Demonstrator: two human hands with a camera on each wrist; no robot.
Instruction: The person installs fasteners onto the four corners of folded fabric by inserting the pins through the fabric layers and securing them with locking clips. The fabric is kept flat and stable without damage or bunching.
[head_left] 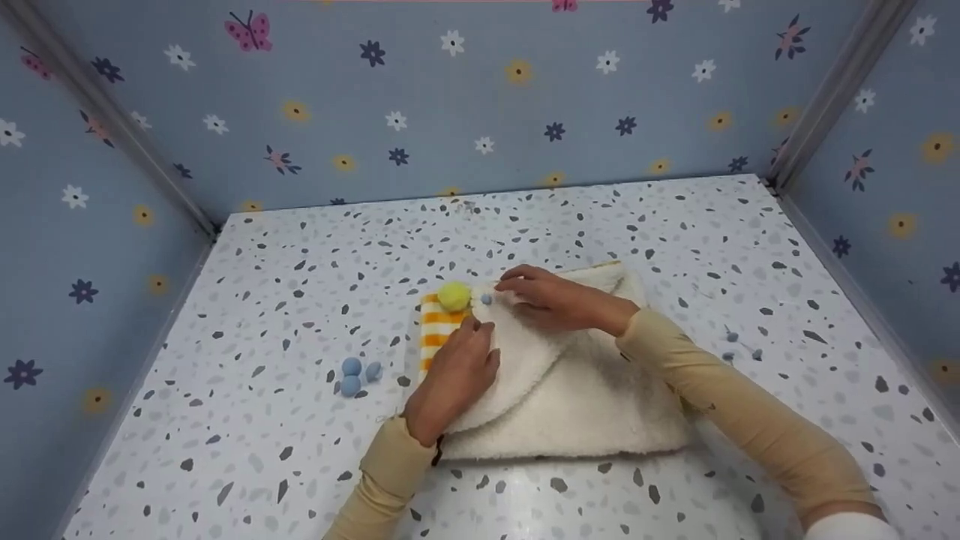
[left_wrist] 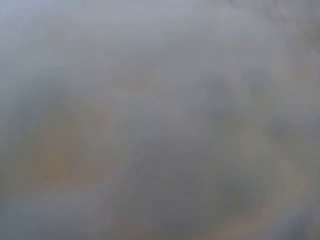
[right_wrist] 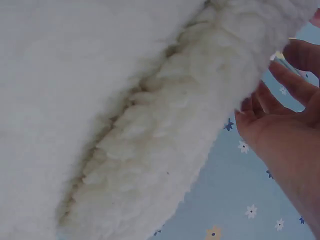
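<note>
A folded cream fleece cloth (head_left: 562, 416) lies on the table, its curved flap (head_left: 517, 375) turned toward the left. Orange-and-white checks (head_left: 433, 330) show along its left side. At the flap's upper left corner sit a yellow pom-pom (head_left: 454, 297) and a small light-blue ball (head_left: 486, 298). My left hand (head_left: 459, 367) rests at the flap's left edge, just below the pom-pom. Over the flap's upper part is my right hand (head_left: 551, 300), fingers loosely bent and near the blue ball. In the right wrist view, its fingertips are at the fleece edge (right_wrist: 200, 145). The left wrist view is blurred.
Several light-blue balls (head_left: 351, 366) lie in a cluster left of the cloth. To the right are small blue pieces (head_left: 757, 354) with thin stems. Blue flowered panels (head_left: 480, 90) stand at the back and both sides of the speckled white table (head_left: 262, 427).
</note>
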